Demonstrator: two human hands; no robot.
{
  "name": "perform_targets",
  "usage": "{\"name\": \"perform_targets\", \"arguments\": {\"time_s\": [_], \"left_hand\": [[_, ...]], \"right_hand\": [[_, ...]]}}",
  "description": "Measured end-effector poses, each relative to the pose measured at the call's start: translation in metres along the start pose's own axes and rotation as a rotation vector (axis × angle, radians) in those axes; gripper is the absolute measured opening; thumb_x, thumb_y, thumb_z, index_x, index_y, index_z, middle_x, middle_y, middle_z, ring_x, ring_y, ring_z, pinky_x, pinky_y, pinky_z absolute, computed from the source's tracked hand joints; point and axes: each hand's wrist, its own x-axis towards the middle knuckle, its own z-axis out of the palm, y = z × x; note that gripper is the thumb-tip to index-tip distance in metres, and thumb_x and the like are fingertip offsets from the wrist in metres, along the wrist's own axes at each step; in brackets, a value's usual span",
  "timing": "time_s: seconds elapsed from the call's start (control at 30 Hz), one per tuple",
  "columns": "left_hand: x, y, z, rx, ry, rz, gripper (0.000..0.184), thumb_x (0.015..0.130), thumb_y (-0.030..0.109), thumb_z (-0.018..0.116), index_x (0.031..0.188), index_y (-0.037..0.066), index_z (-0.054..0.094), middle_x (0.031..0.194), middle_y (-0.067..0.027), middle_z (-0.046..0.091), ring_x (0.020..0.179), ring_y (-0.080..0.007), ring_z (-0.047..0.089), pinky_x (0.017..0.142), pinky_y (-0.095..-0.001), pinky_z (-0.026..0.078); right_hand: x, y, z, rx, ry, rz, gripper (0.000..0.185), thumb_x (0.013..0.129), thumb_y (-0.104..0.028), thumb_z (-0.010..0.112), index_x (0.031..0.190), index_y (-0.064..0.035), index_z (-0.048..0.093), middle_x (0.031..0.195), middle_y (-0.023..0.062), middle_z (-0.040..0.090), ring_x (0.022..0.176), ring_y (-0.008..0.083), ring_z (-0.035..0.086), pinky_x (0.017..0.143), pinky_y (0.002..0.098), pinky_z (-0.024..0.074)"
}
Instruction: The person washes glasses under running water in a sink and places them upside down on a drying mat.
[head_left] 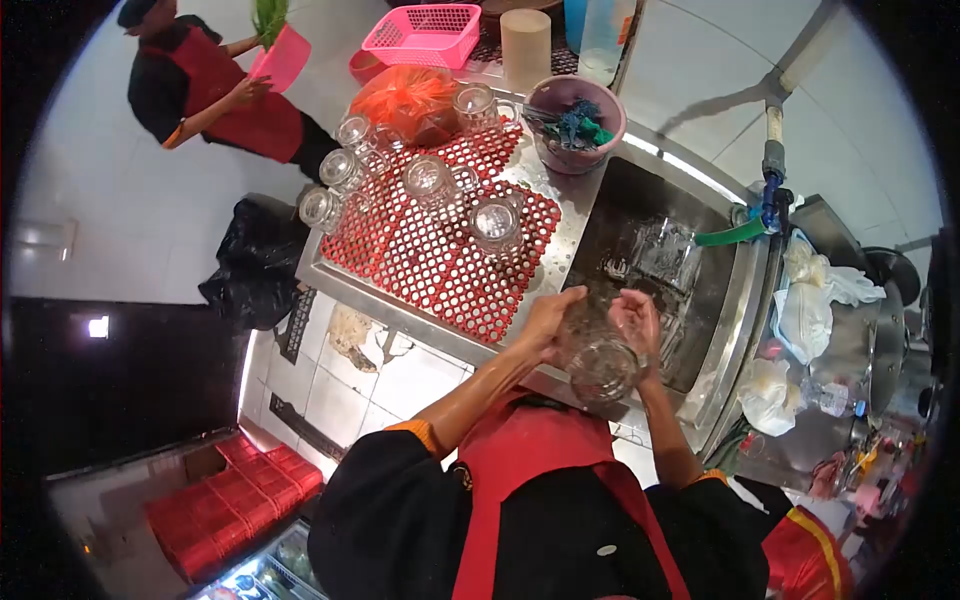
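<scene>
A clear glass mug (pixel 600 365) is between my two hands at the near edge of the dark sink (pixel 625 210). My left hand (pixel 550 325) grips its left side with the fingers closed on it. On the right side, my right hand (pixel 637 325) has its fingers bent against the glass, partly seen through it. Water runs from a green hose (pixel 732 234) into the sink. Several glass mugs stand upside down on the red perforated mat (pixel 430 265) to the left, among them one mug (pixel 496 222) nearest the sink.
A pink bowl (pixel 573 160) with scrubbers sits behind the sink's left corner. An orange plastic bag (pixel 405 100) and pink basket (pixel 425 38) are at the back. Another person (pixel 215 90) holds a pink container at upper left. Cloths (pixel 803 310) lie right of the sink.
</scene>
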Motion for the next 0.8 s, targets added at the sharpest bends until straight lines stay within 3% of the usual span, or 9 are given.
{"name": "perform_targets", "arguments": {"time_s": [0.07, 0.3, 0.37, 0.43, 0.5, 0.57, 0.67, 0.77, 0.8], "left_hand": [[-0.008, 0.015, -0.032, -0.064, -0.083, -0.062, 0.023, 0.089, 0.023, 0.056, 0.089, 0.000, 0.059, 0.078, -0.0081, 0.059, 0.069, -0.0169, 0.061, 0.060, -0.0309, 0.052], [-0.035, 0.092, -0.107, 0.229, 0.014, -0.146, 0.028, 0.091, 0.028, 0.054, 0.090, 0.001, 0.058, 0.082, -0.0109, 0.061, 0.062, -0.0246, 0.061, 0.058, -0.0359, 0.050], [-0.054, 0.144, -0.108, 1.476, 0.014, 0.378, 0.033, 0.089, 0.032, 0.056, 0.072, 0.003, 0.058, 0.057, -0.0103, 0.053, 0.049, -0.0333, 0.054, 0.049, -0.0429, 0.042], [-0.054, 0.180, -0.114, 1.514, 0.252, 0.811, 0.035, 0.086, 0.036, 0.058, 0.082, 0.001, 0.059, 0.068, -0.0183, 0.056, 0.063, -0.0405, 0.054, 0.056, -0.0448, 0.044], [-0.035, 0.225, -0.110, 1.728, 0.368, 1.248, 0.044, 0.080, 0.035, 0.065, 0.108, 0.003, 0.054, 0.096, -0.0193, 0.057, 0.083, -0.0357, 0.057, 0.065, -0.0447, 0.046], [-0.025, 0.255, -0.085, 2.005, 0.500, 1.465, 0.062, 0.071, 0.039, 0.073, 0.117, 0.004, 0.048, 0.100, -0.0189, 0.054, 0.090, -0.0365, 0.056, 0.068, -0.0443, 0.047], [0.026, 0.272, -0.105, 2.022, 0.130, 0.836, 0.080, 0.066, 0.043, 0.076, 0.128, 0.005, 0.042, 0.107, -0.0206, 0.054, 0.090, -0.0374, 0.057, 0.077, -0.0456, 0.048], [0.033, 0.295, -0.107, 2.051, 0.000, 0.955, 0.074, 0.067, 0.041, 0.075, 0.123, 0.004, 0.045, 0.109, -0.0227, 0.054, 0.093, -0.0380, 0.057, 0.078, -0.0451, 0.048], [0.025, 0.310, -0.095, 2.102, 0.004, 0.713, 0.069, 0.067, 0.038, 0.075, 0.120, 0.003, 0.046, 0.109, -0.0229, 0.055, 0.100, -0.0385, 0.055, 0.082, -0.0442, 0.047]], "right_hand": [[-0.017, -0.003, 0.010, -0.265, -0.139, -0.306, 0.039, 0.077, -0.020, 0.070, 0.109, -0.0032, 0.053, 0.102, 0.0116, 0.060, 0.092, 0.0187, 0.059, 0.080, 0.0339, 0.0486], [-0.030, -0.022, 0.103, -0.465, -0.358, -0.380, 0.022, 0.072, -0.017, 0.073, 0.078, -0.0011, 0.058, 0.118, 0.0164, 0.058, 0.098, 0.0251, 0.061, 0.082, 0.0331, 0.0477], [-0.029, -0.012, 0.120, -0.451, -0.331, -0.358, 0.021, 0.071, -0.017, 0.073, 0.072, 0.0004, 0.061, 0.121, 0.0166, 0.057, 0.098, 0.0252, 0.062, 0.083, 0.0336, 0.0483], [-0.023, 0.006, 0.131, -0.494, -0.283, -0.379, 0.022, 0.071, -0.017, 0.074, 0.081, 0.0003, 0.065, 0.121, 0.0167, 0.057, 0.097, 0.0248, 0.062, 0.082, 0.0327, 0.0484], [-0.017, 0.013, 0.148, -0.463, -0.220, -0.417, 0.030, 0.070, -0.019, 0.075, 0.090, 0.0010, 0.066, 0.119, 0.0174, 0.058, 0.094, 0.0246, 0.063, 0.079, 0.0321, 0.0483], [-0.007, 0.045, 0.153, -0.482, -0.156, -0.360, 0.033, 0.070, -0.019, 0.075, 0.094, 0.0016, 0.065, 0.116, 0.0172, 0.059, 0.092, 0.0245, 0.063, 0.078, 0.0324, 0.0485], [-0.001, 0.041, 0.170, -0.456, -0.108, -0.237, 0.041, 0.071, -0.022, 0.076, 0.102, 0.0020, 0.063, 0.107, 0.0162, 0.063, 0.089, 0.0245, 0.063, 0.076, 0.0333, 0.0489], [0.006, 0.069, 0.185, -0.535, -0.018, -0.318, 0.047, 0.072, -0.024, 0.077, 0.109, -0.0002, 0.061, 0.090, 0.0133, 0.065, 0.084, 0.0229, 0.063, 0.073, 0.0338, 0.0490], [0.007, 0.064, 0.188, -0.495, -0.053, -0.223, 0.048, 0.073, -0.027, 0.076, 0.111, -0.0022, 0.060, 0.092, 0.0128, 0.065, 0.084, 0.0227, 0.063, 0.073, 0.0342, 0.0488]]}}
